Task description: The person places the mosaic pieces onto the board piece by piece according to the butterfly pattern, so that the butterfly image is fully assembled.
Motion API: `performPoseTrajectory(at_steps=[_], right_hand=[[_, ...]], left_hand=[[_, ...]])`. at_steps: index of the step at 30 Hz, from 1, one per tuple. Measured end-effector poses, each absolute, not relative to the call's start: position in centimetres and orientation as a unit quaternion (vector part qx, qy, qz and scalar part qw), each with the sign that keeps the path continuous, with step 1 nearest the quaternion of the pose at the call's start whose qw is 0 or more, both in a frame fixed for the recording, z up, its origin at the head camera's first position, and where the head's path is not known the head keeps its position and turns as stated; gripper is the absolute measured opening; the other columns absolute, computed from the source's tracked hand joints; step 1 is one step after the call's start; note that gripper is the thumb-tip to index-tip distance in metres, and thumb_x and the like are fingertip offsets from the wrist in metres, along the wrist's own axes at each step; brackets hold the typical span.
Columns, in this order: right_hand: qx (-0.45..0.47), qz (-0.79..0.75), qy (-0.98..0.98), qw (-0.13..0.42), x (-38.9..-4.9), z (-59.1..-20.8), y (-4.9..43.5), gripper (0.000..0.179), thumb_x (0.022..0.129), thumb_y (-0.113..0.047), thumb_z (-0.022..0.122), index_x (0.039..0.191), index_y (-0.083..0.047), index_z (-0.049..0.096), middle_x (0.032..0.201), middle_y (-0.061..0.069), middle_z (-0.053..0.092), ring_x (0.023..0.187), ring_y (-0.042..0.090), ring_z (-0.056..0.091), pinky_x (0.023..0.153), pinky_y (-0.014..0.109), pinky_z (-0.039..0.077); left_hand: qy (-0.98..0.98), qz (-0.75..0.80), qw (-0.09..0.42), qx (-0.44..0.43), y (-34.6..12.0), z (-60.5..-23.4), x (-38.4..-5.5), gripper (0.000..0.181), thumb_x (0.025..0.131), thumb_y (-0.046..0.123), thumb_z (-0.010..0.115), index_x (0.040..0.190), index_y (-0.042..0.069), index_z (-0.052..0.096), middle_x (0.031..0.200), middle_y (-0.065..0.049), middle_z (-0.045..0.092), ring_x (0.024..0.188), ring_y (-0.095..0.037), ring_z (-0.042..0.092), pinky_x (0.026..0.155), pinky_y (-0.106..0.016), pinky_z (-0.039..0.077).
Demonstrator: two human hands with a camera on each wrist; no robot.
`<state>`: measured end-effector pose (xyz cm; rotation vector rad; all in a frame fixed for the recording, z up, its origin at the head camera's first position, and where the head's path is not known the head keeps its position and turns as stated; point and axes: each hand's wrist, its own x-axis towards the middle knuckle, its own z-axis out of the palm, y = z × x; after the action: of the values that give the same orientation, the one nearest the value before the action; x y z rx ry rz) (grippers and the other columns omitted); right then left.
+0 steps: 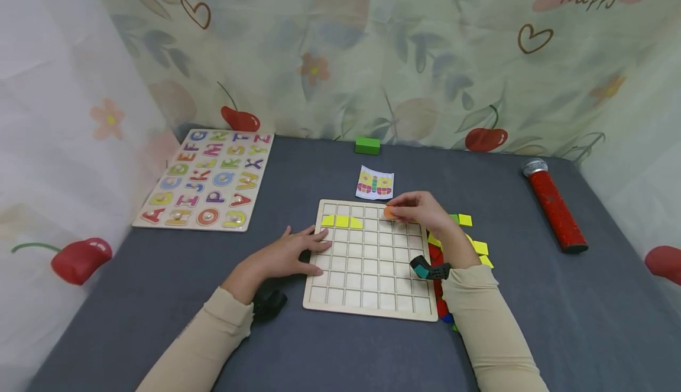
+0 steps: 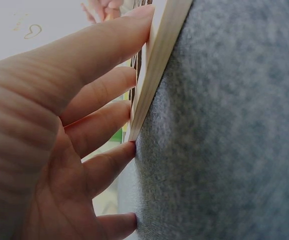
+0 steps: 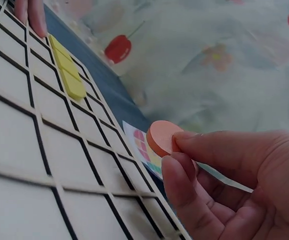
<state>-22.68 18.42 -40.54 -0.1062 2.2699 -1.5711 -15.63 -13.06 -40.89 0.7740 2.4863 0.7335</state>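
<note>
A wooden grid board [image 1: 367, 297] with white square cells lies on the table. Three yellow pieces [image 1: 342, 222] sit side by side in its second row at the left. My right hand [image 1: 425, 210] pinches an orange round disc [image 3: 160, 137] between thumb and fingertips, held above the board's top rows toward the right. My left hand [image 1: 284, 254] touches the board's left edge with spread, nearly straight fingers [image 2: 104, 85]. Just behind the board lies a small card [image 1: 375, 183] with a coloured butterfly pattern.
Loose yellow tiles [image 1: 480, 248] and red pieces [image 1: 437, 256] lie along the board's right side, partly under my right forearm. An alphabet puzzle board [image 1: 181, 201] is at the back left. A green block [image 1: 367, 145] stands at the back, and a red microphone [image 1: 555, 206] lies far right.
</note>
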Motion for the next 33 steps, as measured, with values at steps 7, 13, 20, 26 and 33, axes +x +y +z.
performPoseTrajectory(at_steps=[7, 13, 20, 26, 33], right_hand=[[-0.067, -0.563, 0.8, 0.197, -22.7, -40.9, 16.3, 0.024, 0.087, -0.006, 0.063, 0.107, 0.008, 0.06, 0.085, 0.003, 0.065, 0.071, 0.013, 0.064, 0.067, 0.025, 0.055], [-0.059, -0.559, 0.8, 0.21, -22.4, -41.3, 15.2, 0.021, 0.086, -0.005, 0.064, 0.104, 0.007, 0.061, 0.087, 0.005, 0.066, 0.07, 0.011, 0.064, 0.067, 0.024, 0.055], [-0.077, -0.503, 0.841, 0.181, -22.4, -41.7, 14.7, 0.017, 0.085, -0.007, 0.066, 0.098, 0.003, 0.068, 0.089, 0.009, 0.067, 0.07, 0.009, 0.061, 0.065, 0.021, 0.053], [-0.077, -0.482, 0.855, 0.176, -22.4, -41.9, 14.5, 0.016, 0.085, -0.007, 0.066, 0.097, 0.003, 0.068, 0.087, 0.01, 0.067, 0.069, 0.009, 0.06, 0.063, 0.021, 0.052], [-0.094, -0.446, 0.875, 0.162, -22.1, -41.6, 14.3, 0.016, 0.083, -0.009, 0.068, 0.096, 0.001, 0.07, 0.087, 0.01, 0.067, 0.068, 0.011, 0.056, 0.063, 0.022, 0.047]], left_hand=[[0.898, 0.263, 0.216, 0.28, -12.9, -40.8, -15.6, 0.066, 0.081, 0.032, 0.071, 0.139, 0.015, 0.045, 0.152, -0.002, 0.029, 0.146, -0.027, 0.009, 0.11, -0.064, -0.004], [0.897, 0.262, 0.217, 0.281, -12.9, -40.7, -15.6, 0.065, 0.081, 0.032, 0.071, 0.139, 0.015, 0.045, 0.152, -0.002, 0.029, 0.146, -0.027, 0.009, 0.11, -0.064, -0.004], [0.898, 0.261, 0.218, 0.279, -12.9, -40.7, -15.6, 0.066, 0.081, 0.032, 0.071, 0.139, 0.015, 0.045, 0.152, -0.002, 0.028, 0.146, -0.027, 0.009, 0.11, -0.064, -0.004], [0.898, 0.262, 0.219, 0.277, -12.9, -40.7, -15.6, 0.066, 0.081, 0.033, 0.071, 0.138, 0.015, 0.045, 0.152, -0.002, 0.029, 0.146, -0.027, 0.009, 0.11, -0.064, -0.004], [0.897, 0.265, 0.218, 0.28, -12.9, -40.8, -15.6, 0.066, 0.081, 0.033, 0.071, 0.138, 0.015, 0.045, 0.152, -0.002, 0.029, 0.146, -0.027, 0.009, 0.11, -0.065, -0.004]])
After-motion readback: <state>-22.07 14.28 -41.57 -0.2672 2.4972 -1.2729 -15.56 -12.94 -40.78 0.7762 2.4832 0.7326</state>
